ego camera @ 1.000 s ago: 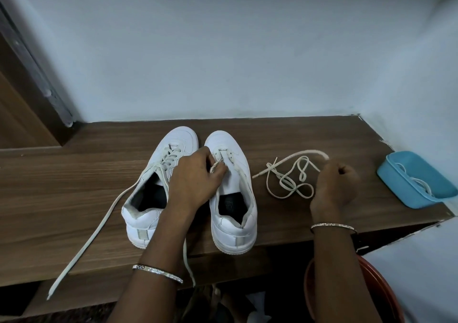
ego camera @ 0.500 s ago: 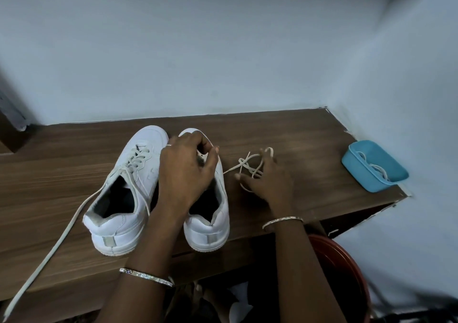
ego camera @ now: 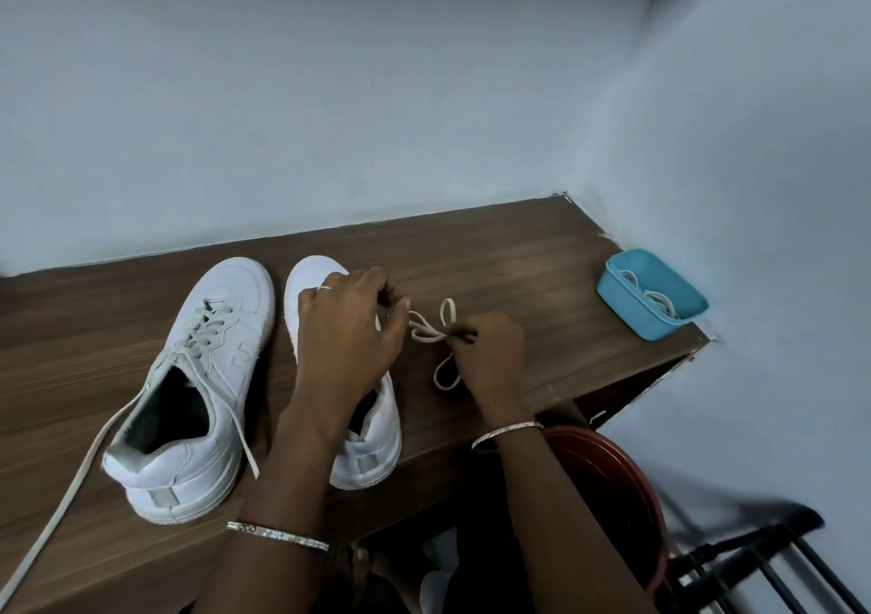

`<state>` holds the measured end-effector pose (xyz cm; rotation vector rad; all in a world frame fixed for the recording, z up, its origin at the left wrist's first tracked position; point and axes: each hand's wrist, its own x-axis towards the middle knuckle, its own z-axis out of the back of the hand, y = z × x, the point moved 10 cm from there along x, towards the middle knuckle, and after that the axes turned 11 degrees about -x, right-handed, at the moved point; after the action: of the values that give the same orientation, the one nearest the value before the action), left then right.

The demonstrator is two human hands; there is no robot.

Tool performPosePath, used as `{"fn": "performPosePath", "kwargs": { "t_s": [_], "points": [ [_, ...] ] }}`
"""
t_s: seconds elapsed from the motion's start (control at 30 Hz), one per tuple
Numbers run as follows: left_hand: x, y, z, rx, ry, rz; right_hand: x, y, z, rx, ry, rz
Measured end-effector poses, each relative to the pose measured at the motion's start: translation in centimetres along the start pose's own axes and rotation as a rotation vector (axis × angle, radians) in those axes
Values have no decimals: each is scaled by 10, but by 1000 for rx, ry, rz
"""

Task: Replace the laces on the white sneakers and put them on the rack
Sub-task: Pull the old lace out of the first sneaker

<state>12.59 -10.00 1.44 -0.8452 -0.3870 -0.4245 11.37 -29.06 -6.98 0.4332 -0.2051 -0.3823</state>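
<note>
Loose lace [ego camera: 426, 331] lies in tangled loops on the wood just right of the right sneaker [ego camera: 311, 274]. The person's left hand [ego camera: 346, 335] is over that shoe, thumb + forefinger pinching one lace end. Right hand [ego camera: 490, 354], further right, pinches the bunch. Imo best way: hold the end firm and tease loops apart w/o yanking, or it'll knot. Left sneaker [ego camera: 212, 368], on the other side, has its lace in but undone.

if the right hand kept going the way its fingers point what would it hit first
Probably the left hand, whose fingertips hold the same loose lace close in front of the right hand; beyond lies the sneaker under it. Depth is unclear.
</note>
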Motion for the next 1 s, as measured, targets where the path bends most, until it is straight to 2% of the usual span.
{"fn": "performPosePath", "kwargs": {
  "t_s": [0.17,0.23,0.3,0.47,0.6,0.67,0.77,0.87,1.0],
  "points": [
    [0,-33,-24,-135,81,-59,-29,-64,42,925,172,-358],
    [-5,-50,-41,-201,135,-66,-43,-91,65,1092,189,-438],
    [-13,-64,-60,-242,203,-68,-57,-120,87,1158,159,-495],
    [-41,-102,-117,-323,362,-105,-104,-206,114,1046,22,-650],
    [-68,-112,-164,-394,523,-75,-125,-261,83,866,-15,-769],
    [-81,-110,-184,-383,590,-70,-129,-290,60,691,-11,-837],
    [-91,-104,-200,-375,638,-37,-123,-316,33,358,51,-864],
    [-92,-100,-207,-359,646,-23,-117,-333,9,182,141,-903],
    [-94,-103,-213,-367,664,-37,-119,-337,-3,263,213,-960]
  ]
}}
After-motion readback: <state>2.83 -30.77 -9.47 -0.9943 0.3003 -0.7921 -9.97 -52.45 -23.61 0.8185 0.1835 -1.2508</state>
